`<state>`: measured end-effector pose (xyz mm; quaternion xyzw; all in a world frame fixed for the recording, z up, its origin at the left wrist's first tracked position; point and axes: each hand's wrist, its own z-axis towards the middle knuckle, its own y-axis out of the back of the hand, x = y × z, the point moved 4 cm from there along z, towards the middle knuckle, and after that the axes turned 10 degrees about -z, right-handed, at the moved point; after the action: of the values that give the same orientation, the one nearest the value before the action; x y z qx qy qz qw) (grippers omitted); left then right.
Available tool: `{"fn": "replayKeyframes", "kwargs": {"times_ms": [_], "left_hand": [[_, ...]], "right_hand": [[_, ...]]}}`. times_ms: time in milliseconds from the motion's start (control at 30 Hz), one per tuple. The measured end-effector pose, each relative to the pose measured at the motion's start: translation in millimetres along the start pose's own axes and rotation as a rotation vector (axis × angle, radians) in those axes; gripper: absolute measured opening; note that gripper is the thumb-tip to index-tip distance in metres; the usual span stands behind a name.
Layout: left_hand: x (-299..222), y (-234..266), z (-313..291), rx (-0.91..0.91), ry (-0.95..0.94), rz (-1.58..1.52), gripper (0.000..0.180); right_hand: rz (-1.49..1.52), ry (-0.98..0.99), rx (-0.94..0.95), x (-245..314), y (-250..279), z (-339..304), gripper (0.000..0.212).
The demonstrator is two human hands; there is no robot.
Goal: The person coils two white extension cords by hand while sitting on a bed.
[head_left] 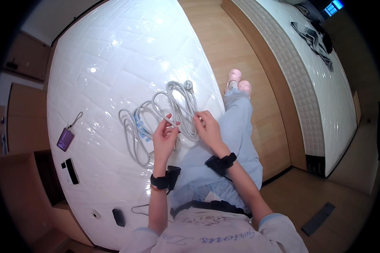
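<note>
A long light-grey power cord [183,110] lies in loose loops on the plastic-wrapped mattress, in front of my body. Its round plug [188,85] rests at the far end of the loops. My left hand [164,139] pinches a strand of the cord between thumb and fingers, near the middle of the loops. At the right edge of the bundle, my right hand [208,130] has its fingers closed on the cord's outer strands. A blue-and-white label or strip [140,125] shows among the left loops. Partly behind my left hand, the other end of the cord is hidden.
On the mattress [114,63] to the left lie a purple device with a strap [66,139], a dark phone-like object [71,171] and a black case [118,217]. A second wrapped mattress [299,84] stands across the wooden floor strip. A dark flat bar [318,219] lies on the floor.
</note>
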<state>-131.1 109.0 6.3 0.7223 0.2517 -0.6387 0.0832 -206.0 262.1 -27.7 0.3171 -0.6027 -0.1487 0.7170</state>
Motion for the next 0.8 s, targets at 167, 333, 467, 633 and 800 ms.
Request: {"fn": "replayKeyframes", "kwargs": {"times_ms": [167, 333, 467, 633, 800], "left_hand": [[-9, -3, 8, 0.004, 0.027, 0.133, 0.052], [2, -12, 12, 0.004, -0.006, 0.073, 0.052], [22, -5, 11, 0.038, 0.116, 0.107, 0.05], [38, 1, 10, 0.084, 0.232, -0.035, 0.04], [21, -22, 15, 0.105, 0.187, 0.052, 0.033]], "right_hand": [[0.119, 0.262, 0.004, 27, 14, -12, 0.019], [0.25, 0.127, 0.158, 18, 2, -18, 0.017], [0.31, 0.038, 0.085, 14, -2, -17, 0.022], [0.225, 0.066, 0.005, 11, -4, -17, 0.025], [0.281, -0.009, -0.005, 1, -9, -19, 0.021]]}}
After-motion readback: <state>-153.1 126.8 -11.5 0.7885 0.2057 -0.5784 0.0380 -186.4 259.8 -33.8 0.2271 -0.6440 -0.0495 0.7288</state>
